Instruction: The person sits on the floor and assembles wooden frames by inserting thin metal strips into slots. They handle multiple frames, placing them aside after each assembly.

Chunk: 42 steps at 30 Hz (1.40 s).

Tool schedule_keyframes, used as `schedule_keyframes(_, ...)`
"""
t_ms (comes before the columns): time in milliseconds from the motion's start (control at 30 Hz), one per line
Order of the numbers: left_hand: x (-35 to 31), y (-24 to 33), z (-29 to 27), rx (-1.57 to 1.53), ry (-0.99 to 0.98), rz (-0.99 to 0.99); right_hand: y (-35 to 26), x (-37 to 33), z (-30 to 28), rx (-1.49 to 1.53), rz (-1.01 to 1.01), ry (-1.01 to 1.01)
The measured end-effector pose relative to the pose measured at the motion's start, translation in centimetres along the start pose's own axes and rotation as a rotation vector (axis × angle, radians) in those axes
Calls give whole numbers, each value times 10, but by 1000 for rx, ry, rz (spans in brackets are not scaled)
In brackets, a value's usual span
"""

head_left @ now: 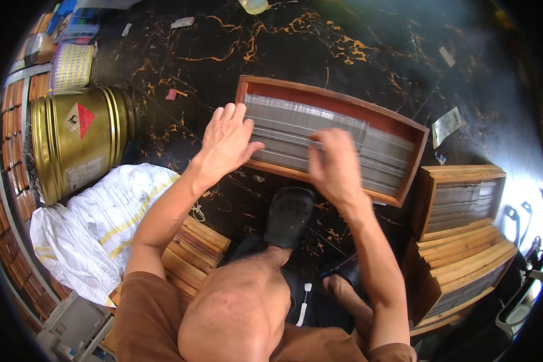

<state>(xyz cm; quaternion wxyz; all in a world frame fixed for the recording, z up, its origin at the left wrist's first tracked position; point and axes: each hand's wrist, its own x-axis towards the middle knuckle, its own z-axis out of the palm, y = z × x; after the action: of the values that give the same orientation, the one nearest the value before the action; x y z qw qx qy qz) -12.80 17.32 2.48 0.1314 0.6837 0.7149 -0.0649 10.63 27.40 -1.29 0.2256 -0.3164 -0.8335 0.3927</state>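
Note:
A shallow wooden tray (335, 92) with a reddish inner wall lies at a slant on the dark floor in front of me. Rows of thin grey, see-through strips (283, 123) fill most of it, with a shiny band along their far edge. My left hand (226, 136) rests at the tray's left end, fingers stretched out and thumb apart, touching the rim or the nearest strips. Over the tray's near middle is my right hand (336, 160), smeared by motion. Its fingers look bent, and whether anything is between them is hidden.
Stacked wooden trays (461, 256) with similar strips stand at right. At left are a gold metal drum (84, 142), a white woven sack (108, 217) and stacked wooden pieces (190, 253). My dark clog (289, 214) is just below the tray. Paper scraps (446, 125) litter the floor.

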Motion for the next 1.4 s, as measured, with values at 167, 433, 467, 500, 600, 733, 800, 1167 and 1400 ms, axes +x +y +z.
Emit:
schedule_keyframes(167,-24,-23,25,-369,294,-353,55,-26,-91,-494,370,375)
schedule_keyframes(433,-18,-25,56,-449,132,-498,78,-68,-133,-480,708,-165)
schedule_keyframes(467,-15,-24,55,-410,153,-477,77,-66,-133,-474,716,-166)
schedule_keyframes(500,-18,-25,50,-399,158,-475,75,-62,-132,-467,726,-164)
schedule_keyframes(600,-21,-16,18,-429,210,-484,66,-64,-152,-523,606,-152)
schedule_keyframes(733,-26,-3,-45,-653,266,-378,20,-64,-224,-441,561,-52)
schedule_keyframes(800,-24,9,-72,-923,292,-386,-12,-68,-275,-474,587,14)
schedule_keyframes(1167,21,240,-233,-1458,-413,268,-89,-290,-545,-924,754,545)
schedule_keyframes(1400,-17,481,-215,-1372,-1348,354,-62,-505,-635,-958,1092,723)
